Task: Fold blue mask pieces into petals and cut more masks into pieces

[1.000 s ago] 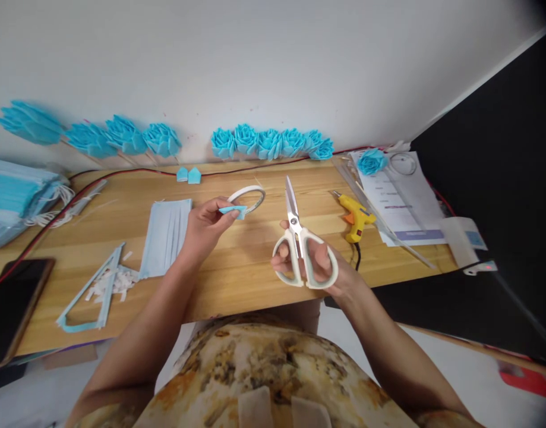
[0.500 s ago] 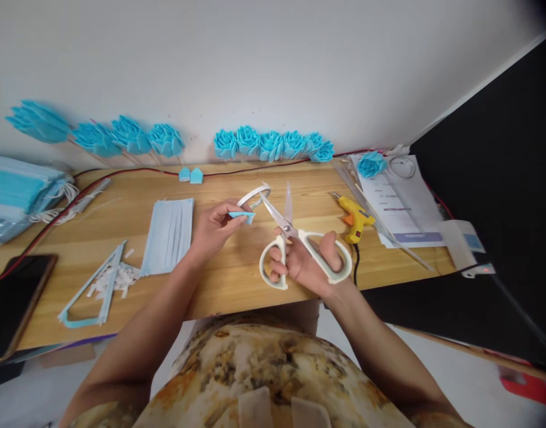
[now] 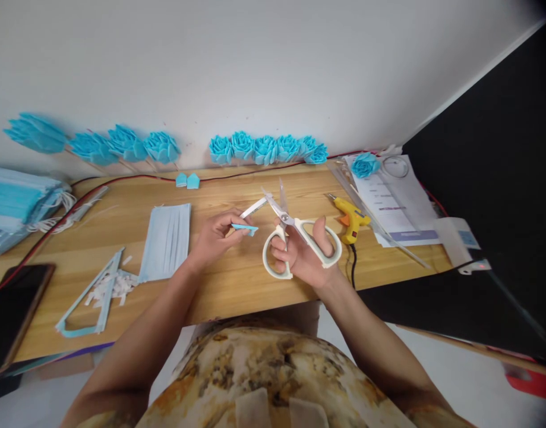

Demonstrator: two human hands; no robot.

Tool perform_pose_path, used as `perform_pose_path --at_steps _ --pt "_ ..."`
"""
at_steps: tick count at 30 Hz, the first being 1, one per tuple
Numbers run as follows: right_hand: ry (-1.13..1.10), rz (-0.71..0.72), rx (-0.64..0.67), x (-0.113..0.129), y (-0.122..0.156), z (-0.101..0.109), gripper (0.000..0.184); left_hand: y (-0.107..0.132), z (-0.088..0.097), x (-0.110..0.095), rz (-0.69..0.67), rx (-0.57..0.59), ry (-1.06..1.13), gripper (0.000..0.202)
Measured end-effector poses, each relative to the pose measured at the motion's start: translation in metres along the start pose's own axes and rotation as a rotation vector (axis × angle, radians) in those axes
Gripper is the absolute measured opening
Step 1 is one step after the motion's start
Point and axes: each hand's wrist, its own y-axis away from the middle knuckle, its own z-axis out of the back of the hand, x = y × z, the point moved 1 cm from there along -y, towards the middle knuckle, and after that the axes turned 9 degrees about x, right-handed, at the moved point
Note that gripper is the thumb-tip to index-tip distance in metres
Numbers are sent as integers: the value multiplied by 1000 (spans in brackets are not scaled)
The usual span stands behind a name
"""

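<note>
My left hand (image 3: 215, 236) is closed, pinching a small folded piece of blue fabric (image 3: 245, 227) between thumb and fingers. A narrow white strip (image 3: 253, 207), which looks like a thin tape roll seen edge-on, sticks out from the same hand. My right hand (image 3: 302, 255) has its thumb and fingers through the loops of white-handled scissors (image 3: 285, 217). The blades stand apart and point away from me, their left tip by the strip's far end. Beyond my left hand, two small blue folded pieces (image 3: 188, 181) lie near the wall.
Blue fabric flowers (image 3: 264, 150) line the wall. On the left are packed masks (image 3: 18, 199), a flat mask (image 3: 166, 242), white scraps (image 3: 116, 286) and a phone (image 3: 16, 309). A yellow glue gun (image 3: 353, 220) and papers (image 3: 395, 202) lie right; a red-black cable runs along the back.
The white strip has turned from a visible ring curve to a straight edge. The scissors have shifted slightly left, and their blades have come closer together near the strip. The view has tilted slightly.
</note>
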Motion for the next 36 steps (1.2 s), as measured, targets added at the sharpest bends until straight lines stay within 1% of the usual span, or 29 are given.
perform_pose_path --at_steps 10,15,19,23,25,27,29,30,32,33,34,36 --pt "-83 4 64 -6 3 3 45 0 2 1 -52 32 31 3" --pt "-70 -16 33 -7 4 -3 45 0 2 2 -40 18 46 5" --pt "-2 -5 -6 -8 3 -5 47 0 3 0 -5 4 47 9" --pt "196 31 -43 -17 6 -3 49 0 4 -1 27 -12 -13 15" --pt "328 43 13 -24 9 -3 53 1 4 1 54 -15 -72 17" --pt "416 6 129 -27 12 -5 59 1 4 2 69 -12 -103 17" --pt "467 -11 208 -22 14 -6 63 1 5 4 47 -31 -98 17" --pt "497 19 215 -17 15 -5 63 0 5 4 25 -41 -94 17" --pt "591 147 165 1 15 -1 64 0 6 4 -16 -37 -115 16" --pt "652 233 109 11 14 1 65 0 5 4 -32 -23 -138 15" --pt "719 291 39 21 13 3 66 0 5 3 -48 2 -165 13" --pt "873 380 -171 35 9 7 60 1 3 0 -84 48 -227 8"
